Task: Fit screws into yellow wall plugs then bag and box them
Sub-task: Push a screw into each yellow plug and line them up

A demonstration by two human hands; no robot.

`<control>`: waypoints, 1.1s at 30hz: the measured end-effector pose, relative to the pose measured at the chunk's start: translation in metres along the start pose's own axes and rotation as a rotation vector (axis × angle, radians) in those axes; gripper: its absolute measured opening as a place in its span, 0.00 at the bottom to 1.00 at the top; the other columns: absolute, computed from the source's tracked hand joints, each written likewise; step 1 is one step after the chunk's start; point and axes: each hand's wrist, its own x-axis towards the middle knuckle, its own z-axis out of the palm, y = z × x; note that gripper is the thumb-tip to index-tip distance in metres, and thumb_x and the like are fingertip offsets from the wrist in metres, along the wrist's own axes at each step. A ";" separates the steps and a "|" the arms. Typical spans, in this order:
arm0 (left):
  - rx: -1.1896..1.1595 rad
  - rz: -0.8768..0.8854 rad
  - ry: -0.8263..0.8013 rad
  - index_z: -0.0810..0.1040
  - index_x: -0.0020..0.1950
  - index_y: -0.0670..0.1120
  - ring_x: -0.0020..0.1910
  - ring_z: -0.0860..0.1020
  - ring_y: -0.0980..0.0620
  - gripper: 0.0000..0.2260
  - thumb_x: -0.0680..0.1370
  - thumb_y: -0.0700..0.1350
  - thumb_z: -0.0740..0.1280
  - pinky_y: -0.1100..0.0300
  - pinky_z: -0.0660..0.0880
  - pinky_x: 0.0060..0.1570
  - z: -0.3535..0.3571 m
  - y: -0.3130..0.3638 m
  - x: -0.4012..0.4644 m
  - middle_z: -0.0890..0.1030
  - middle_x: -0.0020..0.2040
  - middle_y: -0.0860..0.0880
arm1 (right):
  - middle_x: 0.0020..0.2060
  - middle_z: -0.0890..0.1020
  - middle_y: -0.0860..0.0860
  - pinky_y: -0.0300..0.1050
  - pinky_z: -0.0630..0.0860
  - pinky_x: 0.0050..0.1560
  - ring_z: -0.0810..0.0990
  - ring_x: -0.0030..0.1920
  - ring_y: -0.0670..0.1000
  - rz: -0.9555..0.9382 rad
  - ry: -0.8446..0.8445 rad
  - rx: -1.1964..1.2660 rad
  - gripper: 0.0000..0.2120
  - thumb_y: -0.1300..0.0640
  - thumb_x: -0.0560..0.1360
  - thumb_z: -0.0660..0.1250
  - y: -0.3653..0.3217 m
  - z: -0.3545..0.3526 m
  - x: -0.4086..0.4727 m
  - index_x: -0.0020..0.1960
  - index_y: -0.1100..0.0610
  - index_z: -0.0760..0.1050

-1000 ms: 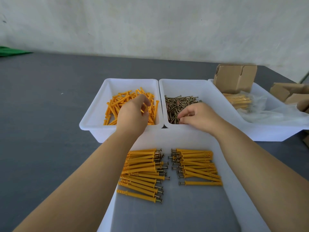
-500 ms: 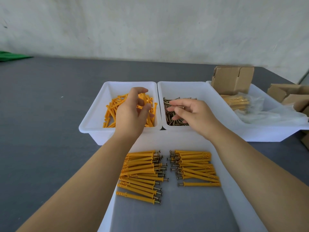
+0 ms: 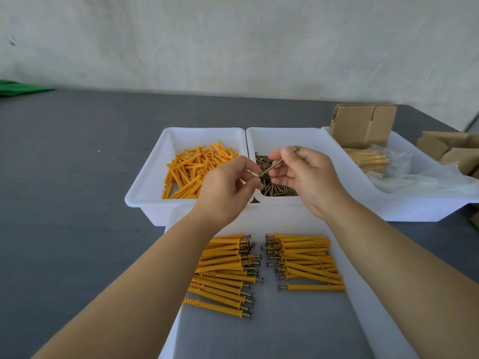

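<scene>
My right hand [image 3: 308, 177] pinches one brass screw [image 3: 277, 163] between thumb and forefinger and holds it slanting over the bin of loose screws [image 3: 276, 189]. The screw's tip meets the curled fingertips of my left hand [image 3: 225, 190], which grips a yellow wall plug, almost wholly hidden by the fingers. Loose yellow plugs [image 3: 191, 172] lie in the left white bin [image 3: 145, 187]. In the near white tray [image 3: 348, 257] lie two piles of plugs with screws fitted, one on the left [image 3: 223, 260] and one on the right [image 3: 308, 260], with their screw heads facing each other.
A third white bin [image 3: 414, 211] at the right holds bagged plugs [image 3: 370, 159], loose clear plastic and a folded cardboard box [image 3: 363, 125]. More cardboard boxes [image 3: 445, 146] sit at the far right edge. The table is dark grey. Something green [image 3: 15, 88] lies at the far left.
Both hands lifted out of their bins and came together above the screw bin. The right hand now carries a screw, whose tip meets the left hand's fingertips.
</scene>
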 end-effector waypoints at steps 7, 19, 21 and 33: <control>-0.028 -0.025 -0.005 0.74 0.56 0.44 0.27 0.73 0.60 0.08 0.79 0.37 0.67 0.71 0.66 0.30 -0.001 0.004 -0.001 0.85 0.41 0.51 | 0.41 0.84 0.52 0.43 0.82 0.45 0.86 0.42 0.50 -0.055 -0.008 -0.221 0.14 0.64 0.80 0.65 0.001 0.004 -0.003 0.65 0.57 0.75; -0.100 -0.108 0.078 0.70 0.53 0.46 0.29 0.78 0.52 0.10 0.74 0.43 0.55 0.54 0.76 0.31 -0.009 0.009 -0.003 0.79 0.28 0.51 | 0.46 0.78 0.51 0.50 0.74 0.45 0.76 0.46 0.51 -0.365 -0.217 -1.035 0.10 0.53 0.79 0.68 -0.005 0.023 -0.014 0.57 0.49 0.84; -0.056 -0.144 0.121 0.71 0.50 0.46 0.28 0.80 0.53 0.09 0.76 0.46 0.54 0.50 0.79 0.31 -0.009 0.007 -0.002 0.80 0.30 0.48 | 0.43 0.80 0.50 0.50 0.75 0.45 0.77 0.44 0.50 -0.376 -0.249 -1.041 0.07 0.54 0.77 0.70 -0.007 0.023 -0.016 0.53 0.48 0.85; 0.311 -0.347 0.295 0.76 0.51 0.46 0.34 0.74 0.56 0.07 0.80 0.45 0.59 0.56 0.71 0.33 -0.020 -0.022 0.006 0.78 0.37 0.52 | 0.38 0.81 0.48 0.44 0.74 0.41 0.79 0.42 0.50 -0.471 -0.545 -1.301 0.05 0.52 0.77 0.69 0.011 0.052 -0.037 0.45 0.53 0.80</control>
